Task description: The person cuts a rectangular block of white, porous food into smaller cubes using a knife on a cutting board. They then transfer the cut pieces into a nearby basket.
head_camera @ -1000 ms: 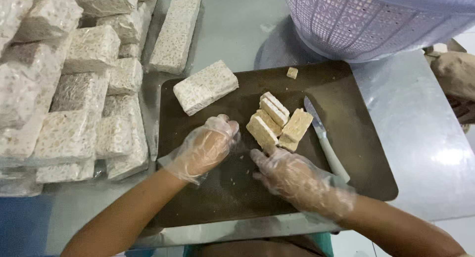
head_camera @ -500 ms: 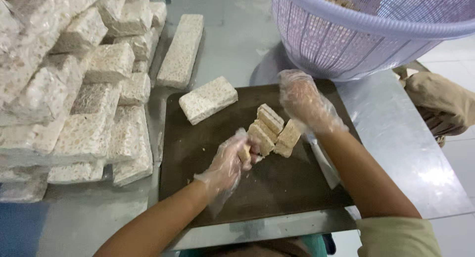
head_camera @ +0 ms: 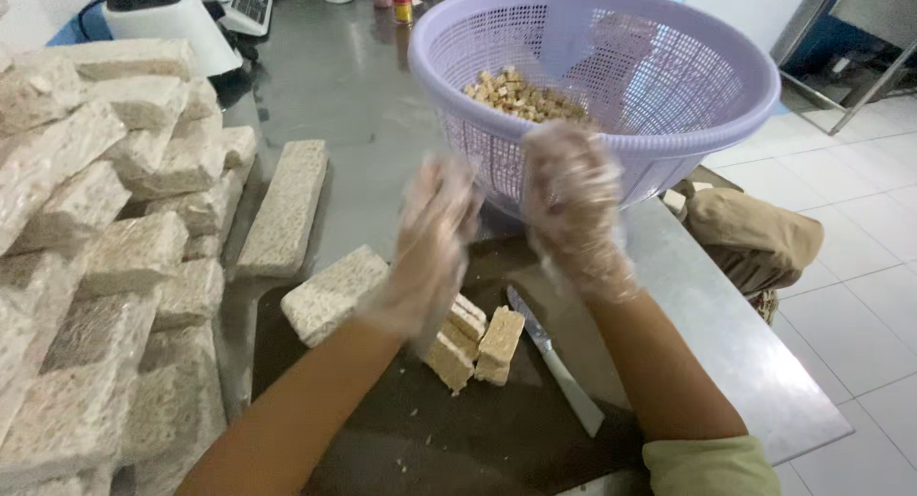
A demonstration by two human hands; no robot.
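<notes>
1. Hovering above the dark cutting board (head_camera: 497, 439), the left hand (head_camera: 435, 238) and the right hand (head_camera: 573, 205) are raised side by side in thin clear gloves, palms turned toward each other with a narrow gap between them; both are blurred, the fingers look loosely spread, and neither is closed on anything that can be made out.
2. Directly below the hands, at 6 o'clock from them, a small cluster of cut slabs (head_camera: 475, 343) lies on the board, the pieces leaning against one another.
3. At 9 o'clock from that cluster, a whole pale speckled block (head_camera: 334, 295) lies on the board's left edge, apart from the slabs.
4. At 3 o'clock from the slabs, a knife (head_camera: 554, 358) lies on the board just beside them, its handle pointing to 5 o'clock.
5. Behind the hands, at 12 o'clock, a lilac plastic colander (head_camera: 688, 95) stands on the steel table (head_camera: 334, 85); the hands cover part of its near wall. Small tan cubes (head_camera: 516, 93) are heaped inside it on the left side.
6. Far left, at 9 o'clock, wrapped blocks are stacked in a tall pile (head_camera: 86, 248), with one long block (head_camera: 285, 210) lying flat between the pile and the board.
7. At 11 o'clock, near the table's far end, sits a white appliance (head_camera: 167, 19).
8. At 3 o'clock, beyond the table edge, a brown sack (head_camera: 755, 233) rests above the white tiled floor.
</notes>
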